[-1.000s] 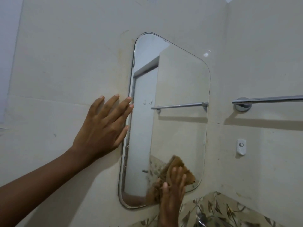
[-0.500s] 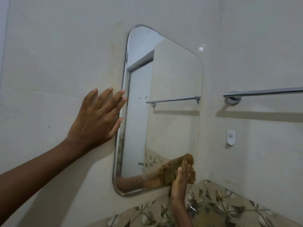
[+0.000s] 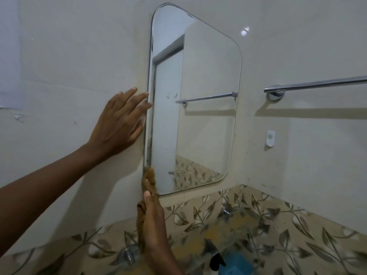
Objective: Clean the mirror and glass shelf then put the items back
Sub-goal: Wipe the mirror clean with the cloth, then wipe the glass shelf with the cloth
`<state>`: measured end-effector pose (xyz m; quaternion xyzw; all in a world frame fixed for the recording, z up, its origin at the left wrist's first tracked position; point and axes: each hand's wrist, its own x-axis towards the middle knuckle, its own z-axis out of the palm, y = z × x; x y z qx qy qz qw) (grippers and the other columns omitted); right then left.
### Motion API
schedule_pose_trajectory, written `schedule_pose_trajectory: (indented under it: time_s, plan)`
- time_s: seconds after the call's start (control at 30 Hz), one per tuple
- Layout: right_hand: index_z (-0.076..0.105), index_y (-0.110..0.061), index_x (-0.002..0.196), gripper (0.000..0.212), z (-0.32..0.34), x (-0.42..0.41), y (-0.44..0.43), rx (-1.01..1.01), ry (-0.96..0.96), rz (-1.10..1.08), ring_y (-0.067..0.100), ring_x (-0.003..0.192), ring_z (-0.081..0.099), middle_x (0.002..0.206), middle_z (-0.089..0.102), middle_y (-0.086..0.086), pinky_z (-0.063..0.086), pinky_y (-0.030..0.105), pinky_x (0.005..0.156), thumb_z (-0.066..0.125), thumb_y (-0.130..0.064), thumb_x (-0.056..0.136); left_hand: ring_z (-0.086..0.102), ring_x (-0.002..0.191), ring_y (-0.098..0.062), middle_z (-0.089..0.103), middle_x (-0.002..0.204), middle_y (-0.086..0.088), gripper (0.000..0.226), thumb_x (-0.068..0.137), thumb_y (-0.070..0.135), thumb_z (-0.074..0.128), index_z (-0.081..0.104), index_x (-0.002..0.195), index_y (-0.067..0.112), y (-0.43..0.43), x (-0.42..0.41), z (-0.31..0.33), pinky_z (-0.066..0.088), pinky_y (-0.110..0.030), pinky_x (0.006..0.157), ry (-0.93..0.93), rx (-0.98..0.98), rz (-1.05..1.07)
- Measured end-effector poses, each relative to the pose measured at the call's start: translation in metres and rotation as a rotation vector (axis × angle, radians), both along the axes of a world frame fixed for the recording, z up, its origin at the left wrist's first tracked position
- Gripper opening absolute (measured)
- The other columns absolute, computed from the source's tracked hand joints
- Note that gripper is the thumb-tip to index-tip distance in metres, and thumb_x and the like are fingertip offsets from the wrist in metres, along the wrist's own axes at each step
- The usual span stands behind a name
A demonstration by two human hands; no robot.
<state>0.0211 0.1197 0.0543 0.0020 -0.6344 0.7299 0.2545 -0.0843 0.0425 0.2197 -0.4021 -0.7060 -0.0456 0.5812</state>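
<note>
A tall frameless mirror (image 3: 198, 108) with rounded corners hangs on the cream wall. My left hand (image 3: 119, 124) lies flat on the wall, fingers spread, with its fingertips touching the mirror's left edge. My right hand (image 3: 153, 221) holds a brown cloth (image 3: 149, 179) and presses it against the mirror's lower left corner; the cloth also hangs down beside the palm. Below the mirror a glass shelf (image 3: 228, 229) on chrome brackets shows smeared and blurred.
A chrome towel bar (image 3: 315, 84) sticks out from the right wall, with a small white hook (image 3: 270, 138) under it. A leaf-patterned tile band (image 3: 297, 221) runs below. A blue container (image 3: 236, 263) and a dark object sit at the bottom, under the shelf.
My right hand has swept the cloth from the mirror's lower right part across to its lower left corner. My left hand stays flat at the mirror's left edge. The view has shifted.
</note>
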Motion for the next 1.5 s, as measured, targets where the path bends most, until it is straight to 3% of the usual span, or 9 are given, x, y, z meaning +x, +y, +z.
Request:
schedule_pose_trajectory:
  time_s: [0.17,0.3,0.4,0.53,0.8,0.97,1.1,1.3,1.5]
  plan:
    - [0.068,-0.015,0.11,0.036,0.003,0.009,0.005,-0.19,-0.153,0.177,0.021,0.103,0.066,0.109,0.071,0.008,0.051,0.038,0.095,0.047,-0.037,0.091,0.052,0.116,-0.023,0.063,0.119,-0.008,0.037,0.086,0.021,0.041,0.059,0.117,0.013,-0.037,0.026,-0.039,0.042,-0.037,0.092,-0.14,0.025,-0.234]
    - [0.07,-0.005,0.103,0.036,0.006,0.022,0.016,-0.324,-0.219,0.349,0.025,0.092,0.068,0.099,0.073,0.015,0.055,0.034,0.084,0.052,-0.031,0.089,0.061,0.095,0.004,0.068,0.104,0.013,0.027,0.084,0.057,0.051,0.059,0.104,0.04,-0.067,0.046,-0.078,0.05,-0.027,0.082,-0.86,0.197,-0.501]
    - [0.07,-0.005,0.103,0.039,0.008,0.027,0.026,-0.334,-0.262,0.464,0.023,0.086,0.067,0.091,0.073,0.012,0.051,0.033,0.084,0.057,-0.032,0.078,0.063,0.101,-0.004,0.067,0.11,0.014,0.068,0.052,0.084,0.054,0.059,0.106,0.044,-0.08,0.052,-0.108,0.05,-0.027,0.082,-1.427,0.306,-0.561]
    - [0.068,-0.005,0.108,0.045,0.009,0.026,0.035,-0.322,-0.34,0.499,0.027,0.094,0.064,0.1,0.069,0.015,0.048,0.037,0.09,0.06,-0.036,0.075,0.068,0.097,-0.02,0.073,0.105,0.0,0.069,0.053,0.067,0.073,0.069,0.108,0.026,-0.082,0.063,-0.142,0.056,-0.036,0.078,-1.944,0.288,-0.603]
    - [0.073,-0.007,0.09,0.025,-0.01,0.03,0.045,-0.233,-0.426,0.535,0.029,0.091,0.065,0.096,0.071,0.016,0.048,0.041,0.091,0.069,-0.024,0.073,0.062,0.063,-0.014,0.067,0.075,-0.001,0.012,0.086,0.029,0.064,0.068,0.087,0.018,-0.081,0.074,-0.177,0.047,-0.025,0.051,-1.847,0.506,-0.487]
    - [0.063,-0.008,0.106,0.04,-0.026,0.033,0.049,0.133,-0.413,0.39,0.018,0.084,0.063,0.093,0.066,0.005,0.053,0.03,0.07,0.057,0.017,0.075,0.065,0.062,-0.013,0.071,0.078,-0.003,0.014,0.087,0.025,0.062,0.067,0.095,0.016,-0.091,0.078,-0.2,0.047,-0.023,0.048,-1.881,0.573,-0.44]
    - [0.065,-0.018,0.104,0.045,-0.033,0.026,0.041,0.361,-0.433,0.338,0.024,0.094,0.059,0.105,0.063,0.011,0.047,0.032,0.067,0.061,0.012,0.071,0.069,0.08,-0.025,0.072,0.097,-0.015,0.014,0.086,0.021,0.064,0.068,0.098,0.014,-0.106,0.075,-0.215,0.054,-0.033,0.064,-1.922,0.65,-0.396]
    - [0.063,-0.015,0.11,0.047,-0.054,0.005,0.029,0.937,-0.323,0.087,0.008,0.069,0.053,0.094,0.058,-0.003,0.037,0.007,0.047,0.063,0.005,0.067,0.06,0.045,-0.003,0.066,0.065,0.0,0.015,0.08,0.007,0.069,0.066,0.073,0.02,-0.118,0.068,-0.235,0.047,-0.02,0.042,-1.517,0.502,-0.077]
    - [0.065,-0.015,0.104,0.027,-0.08,-0.003,0.034,1.13,-0.248,-0.075,0.022,0.1,0.056,0.105,0.064,0.006,0.045,0.029,0.079,0.06,-0.012,0.078,0.059,0.071,0.001,0.062,0.077,0.015,0.015,0.086,0.015,0.063,0.062,0.085,0.03,-0.128,0.068,-0.256,0.042,-0.016,0.055,-1.296,0.466,0.016]
